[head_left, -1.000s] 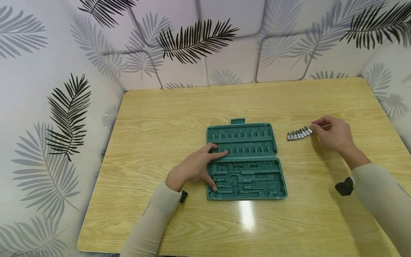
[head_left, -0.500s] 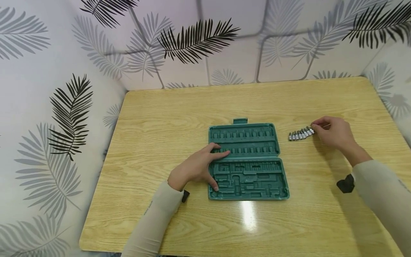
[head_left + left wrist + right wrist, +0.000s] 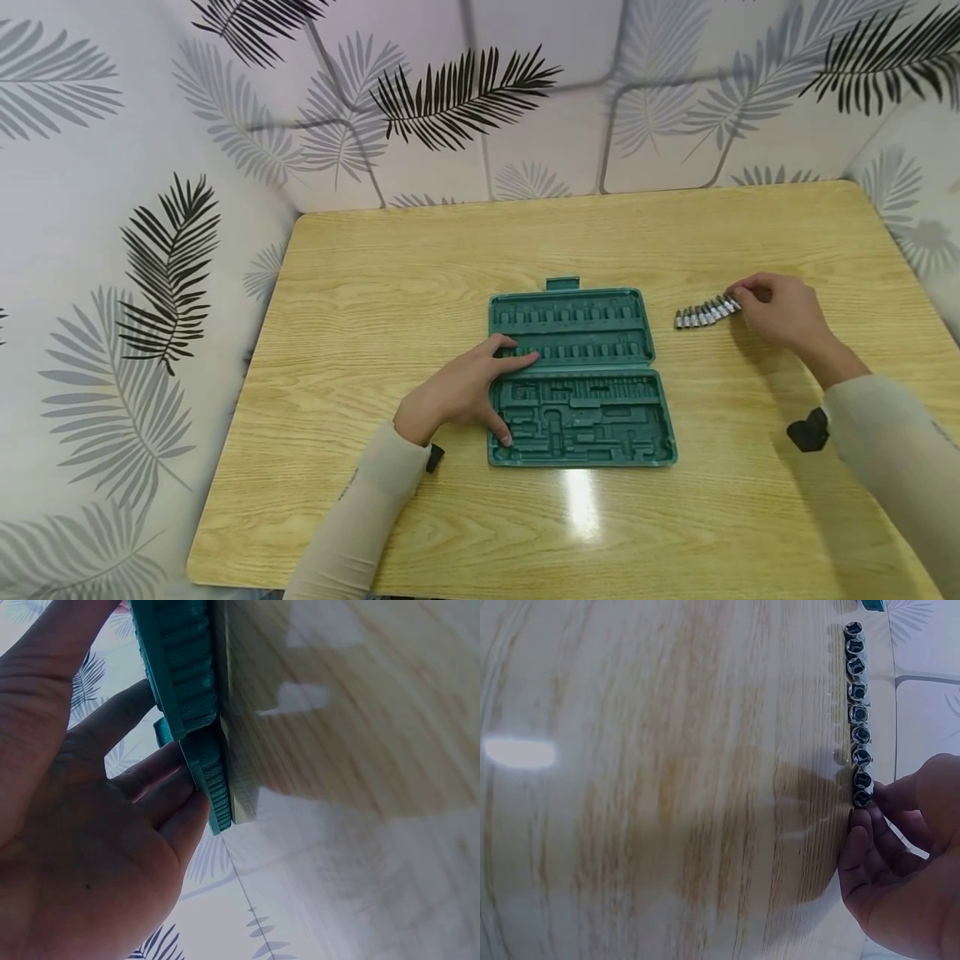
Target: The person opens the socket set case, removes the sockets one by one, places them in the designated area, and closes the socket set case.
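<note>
An open green tool case point(image 3: 585, 417) with moulded slots lies on the wooden table. My left hand point(image 3: 468, 387) rests over its left edge, fingers and thumb spread; in the left wrist view the fingers point(image 3: 161, 787) touch the case's side. Right of the case, several silver bit sockets point(image 3: 701, 315) form a slightly curved row, dark tips pointing away. At the row's right end, my right hand point(image 3: 780, 308) pinches the last bit socket point(image 3: 862, 798) between thumb and fingers. In the right wrist view, the square drive holes of the row face the camera.
The wooden table point(image 3: 375, 292) has rounded corners and bright glare in front of the case. A latch flap point(image 3: 562, 283) sticks out from the case's far side. Leaf-patterned walls point(image 3: 525, 100) border the table behind and at the sides.
The row of bit sockets now shows one more piece at its right end, by the right fingertips. The left hand stays on the case; the view has shifted slightly.
</note>
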